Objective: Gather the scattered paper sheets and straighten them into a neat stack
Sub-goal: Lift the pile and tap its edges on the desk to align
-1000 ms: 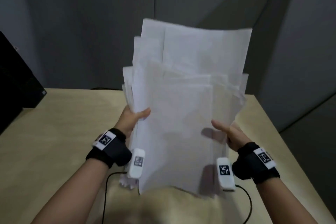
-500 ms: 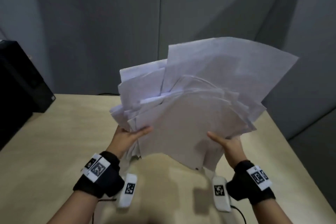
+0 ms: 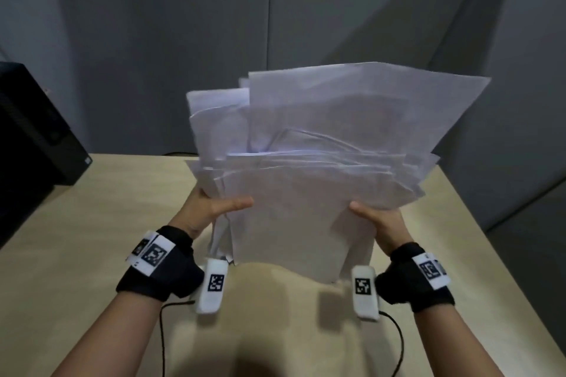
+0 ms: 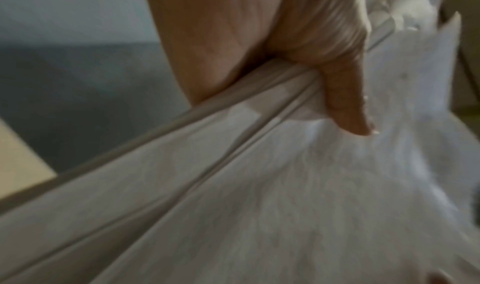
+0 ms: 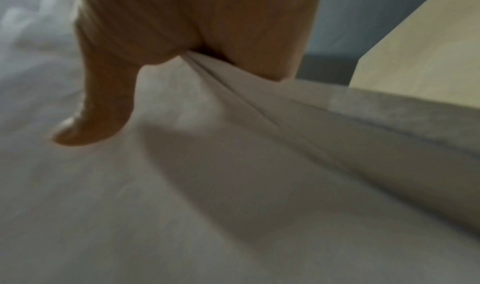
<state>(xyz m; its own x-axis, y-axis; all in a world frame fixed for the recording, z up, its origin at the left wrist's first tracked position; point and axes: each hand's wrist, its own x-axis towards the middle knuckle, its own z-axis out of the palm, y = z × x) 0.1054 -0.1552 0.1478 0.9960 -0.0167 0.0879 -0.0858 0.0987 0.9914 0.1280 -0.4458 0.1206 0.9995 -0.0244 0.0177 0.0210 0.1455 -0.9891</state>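
Note:
A loose bundle of white paper sheets point(image 3: 306, 168) hangs above the table, held between both hands. The sheets are uneven, their top edges fanned at different heights and tilted away from me. My left hand point(image 3: 211, 208) grips the bundle's left edge, thumb across the front sheet. My right hand point(image 3: 376, 217) grips the right edge the same way. In the left wrist view the thumb point(image 4: 345, 103) presses on the paper sheets point(image 4: 285, 196). The right wrist view shows my right thumb point(image 5: 98, 114) lying on the paper sheets point(image 5: 207, 185). The fingers behind the bundle are hidden.
A light wooden table point(image 3: 76, 239) lies under the hands, with its right edge close to my right arm. A black box point(image 3: 33, 131) stands at the table's far left. Grey walls close the back. Thin black cables point(image 3: 162, 330) trail from the wrist cameras.
The bundle has swung from upright to leaning away and dropped lower, then tipped back up a little. Both hands kept their grip on its side edges.

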